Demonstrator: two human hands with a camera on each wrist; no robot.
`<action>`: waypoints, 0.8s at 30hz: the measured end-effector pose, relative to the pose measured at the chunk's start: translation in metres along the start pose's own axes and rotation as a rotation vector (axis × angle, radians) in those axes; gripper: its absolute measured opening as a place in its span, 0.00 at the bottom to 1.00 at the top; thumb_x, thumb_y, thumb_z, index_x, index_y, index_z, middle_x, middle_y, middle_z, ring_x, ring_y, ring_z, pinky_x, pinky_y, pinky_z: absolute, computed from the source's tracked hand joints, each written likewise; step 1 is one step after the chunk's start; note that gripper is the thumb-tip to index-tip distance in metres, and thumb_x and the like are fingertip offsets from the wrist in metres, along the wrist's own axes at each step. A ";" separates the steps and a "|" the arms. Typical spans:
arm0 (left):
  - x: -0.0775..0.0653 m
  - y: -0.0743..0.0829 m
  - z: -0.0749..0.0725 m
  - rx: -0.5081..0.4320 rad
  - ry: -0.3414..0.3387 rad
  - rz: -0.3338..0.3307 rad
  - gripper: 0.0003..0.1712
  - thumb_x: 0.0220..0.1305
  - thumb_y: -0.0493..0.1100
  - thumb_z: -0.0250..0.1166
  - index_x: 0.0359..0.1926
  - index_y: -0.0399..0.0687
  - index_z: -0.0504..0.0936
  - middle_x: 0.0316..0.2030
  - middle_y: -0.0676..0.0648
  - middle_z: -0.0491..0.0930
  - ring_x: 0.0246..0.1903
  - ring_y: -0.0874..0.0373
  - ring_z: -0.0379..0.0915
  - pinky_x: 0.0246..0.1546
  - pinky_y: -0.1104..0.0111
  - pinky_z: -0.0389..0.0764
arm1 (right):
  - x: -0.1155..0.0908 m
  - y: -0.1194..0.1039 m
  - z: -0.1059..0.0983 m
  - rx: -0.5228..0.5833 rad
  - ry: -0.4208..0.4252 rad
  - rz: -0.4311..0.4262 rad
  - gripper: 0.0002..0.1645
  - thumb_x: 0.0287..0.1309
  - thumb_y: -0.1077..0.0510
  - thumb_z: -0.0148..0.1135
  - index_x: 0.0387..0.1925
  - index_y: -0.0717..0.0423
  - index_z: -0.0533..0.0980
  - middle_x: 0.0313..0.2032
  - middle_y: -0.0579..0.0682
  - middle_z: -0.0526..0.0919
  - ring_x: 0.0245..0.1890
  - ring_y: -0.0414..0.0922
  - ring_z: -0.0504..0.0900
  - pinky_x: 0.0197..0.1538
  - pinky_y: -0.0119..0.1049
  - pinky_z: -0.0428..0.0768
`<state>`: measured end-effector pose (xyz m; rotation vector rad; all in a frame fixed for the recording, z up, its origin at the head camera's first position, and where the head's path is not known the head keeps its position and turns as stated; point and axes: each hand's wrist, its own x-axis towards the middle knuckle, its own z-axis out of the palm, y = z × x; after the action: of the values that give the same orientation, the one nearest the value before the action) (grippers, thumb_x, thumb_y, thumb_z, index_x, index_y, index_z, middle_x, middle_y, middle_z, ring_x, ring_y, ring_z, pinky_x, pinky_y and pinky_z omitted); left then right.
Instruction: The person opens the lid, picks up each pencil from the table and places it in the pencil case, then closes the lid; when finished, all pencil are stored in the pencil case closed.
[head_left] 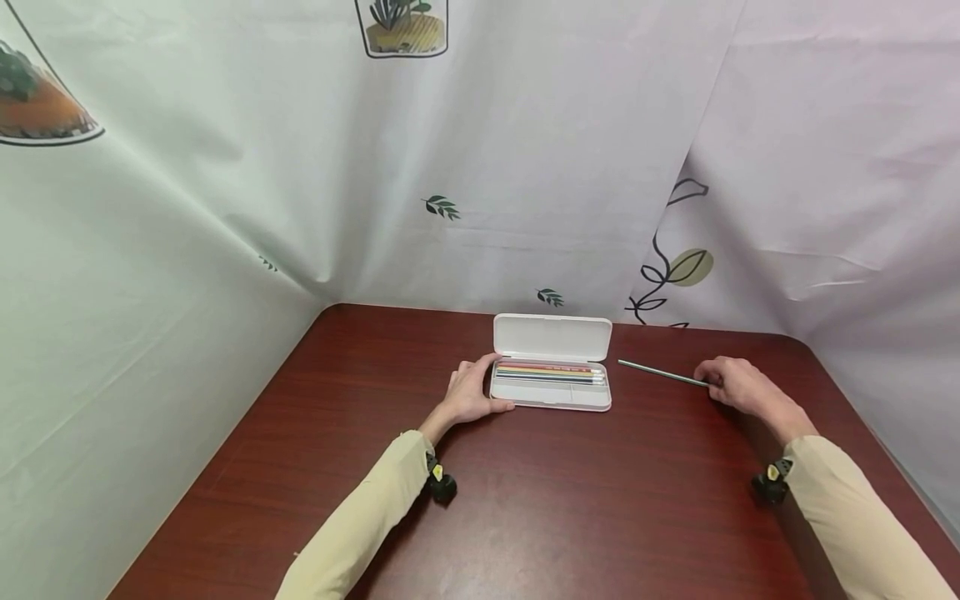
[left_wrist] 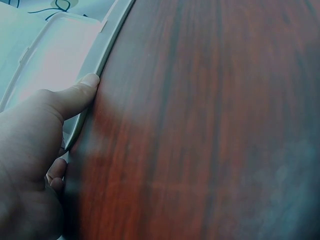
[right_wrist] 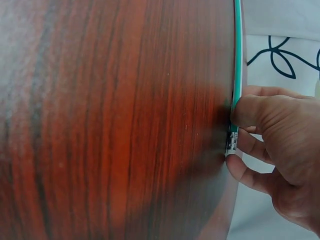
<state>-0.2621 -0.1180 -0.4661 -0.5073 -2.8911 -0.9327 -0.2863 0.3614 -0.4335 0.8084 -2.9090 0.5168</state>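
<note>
An open white pencil case (head_left: 551,405) lies near the table's far edge, its lid (head_left: 552,337) raised behind it. Several coloured pencils (head_left: 547,372) lie side by side in its tray. My left hand (head_left: 468,396) grips the case's left end; in the left wrist view, the thumb presses along the case's front side (left_wrist: 107,42). To the right of the case, my right hand (head_left: 738,386) pinches a green pencil (head_left: 660,372) near its eraser end. The right wrist view shows the white eraser and silver band of that pencil (right_wrist: 238,55) between the fingers.
The dark red wooden table (head_left: 555,500) has rounded far corners. A white cloth (head_left: 480,167) with printed leaves and plants hangs behind the table and along its left and right sides. Small dark cameras (head_left: 442,487) are strapped on both wrists.
</note>
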 end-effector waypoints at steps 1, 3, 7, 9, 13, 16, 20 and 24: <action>0.000 0.000 0.000 0.000 0.000 0.000 0.53 0.48 0.55 0.80 0.72 0.50 0.65 0.57 0.42 0.78 0.54 0.46 0.65 0.55 0.54 0.62 | 0.000 0.000 0.000 0.001 -0.003 0.006 0.13 0.45 0.75 0.63 0.34 0.59 0.80 0.24 0.43 0.69 0.27 0.44 0.69 0.31 0.42 0.69; 0.000 0.000 0.000 -0.001 -0.001 -0.001 0.53 0.48 0.55 0.80 0.72 0.50 0.65 0.57 0.42 0.78 0.54 0.45 0.65 0.55 0.54 0.62 | -0.001 -0.001 0.000 0.002 -0.003 0.014 0.13 0.46 0.74 0.63 0.34 0.59 0.80 0.24 0.43 0.69 0.27 0.44 0.69 0.31 0.41 0.68; 0.000 0.000 0.000 -0.001 0.001 -0.005 0.53 0.48 0.55 0.80 0.72 0.50 0.64 0.57 0.42 0.77 0.54 0.46 0.64 0.55 0.53 0.63 | -0.003 -0.001 0.000 0.004 0.000 0.026 0.13 0.47 0.74 0.63 0.35 0.59 0.80 0.25 0.44 0.69 0.27 0.44 0.69 0.31 0.41 0.68; 0.000 0.000 0.000 -0.003 0.001 -0.005 0.53 0.48 0.55 0.80 0.72 0.50 0.65 0.57 0.42 0.77 0.54 0.45 0.64 0.55 0.53 0.63 | -0.004 -0.002 0.000 0.004 0.004 0.027 0.13 0.47 0.74 0.64 0.35 0.59 0.80 0.25 0.44 0.70 0.27 0.44 0.69 0.30 0.41 0.68; 0.000 -0.001 0.001 0.001 0.002 -0.004 0.53 0.47 0.55 0.80 0.72 0.50 0.65 0.57 0.42 0.78 0.54 0.46 0.65 0.54 0.54 0.63 | -0.007 -0.003 0.002 -0.005 0.017 0.019 0.13 0.47 0.74 0.65 0.35 0.58 0.80 0.26 0.44 0.71 0.27 0.44 0.70 0.31 0.42 0.69; 0.000 -0.001 0.002 0.002 0.005 -0.003 0.53 0.47 0.55 0.80 0.72 0.51 0.65 0.56 0.42 0.78 0.54 0.46 0.65 0.54 0.54 0.63 | -0.008 -0.004 0.002 -0.008 0.027 0.012 0.13 0.46 0.73 0.66 0.35 0.57 0.81 0.26 0.44 0.71 0.28 0.44 0.70 0.31 0.42 0.69; 0.000 -0.001 0.001 -0.002 0.006 -0.005 0.53 0.47 0.55 0.80 0.72 0.51 0.65 0.56 0.43 0.78 0.54 0.46 0.65 0.54 0.54 0.63 | -0.009 -0.008 0.001 -0.005 0.038 0.004 0.14 0.46 0.73 0.66 0.35 0.57 0.81 0.26 0.44 0.71 0.28 0.43 0.70 0.31 0.41 0.69; 0.000 -0.001 0.001 -0.004 0.003 -0.004 0.53 0.47 0.56 0.80 0.72 0.51 0.65 0.56 0.43 0.78 0.54 0.46 0.65 0.54 0.54 0.63 | -0.009 -0.013 0.000 0.000 0.045 -0.001 0.14 0.46 0.73 0.66 0.35 0.57 0.81 0.26 0.43 0.71 0.28 0.43 0.70 0.30 0.41 0.69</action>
<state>-0.2625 -0.1181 -0.4674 -0.5003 -2.8889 -0.9388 -0.2723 0.3552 -0.4309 0.7871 -2.8674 0.5274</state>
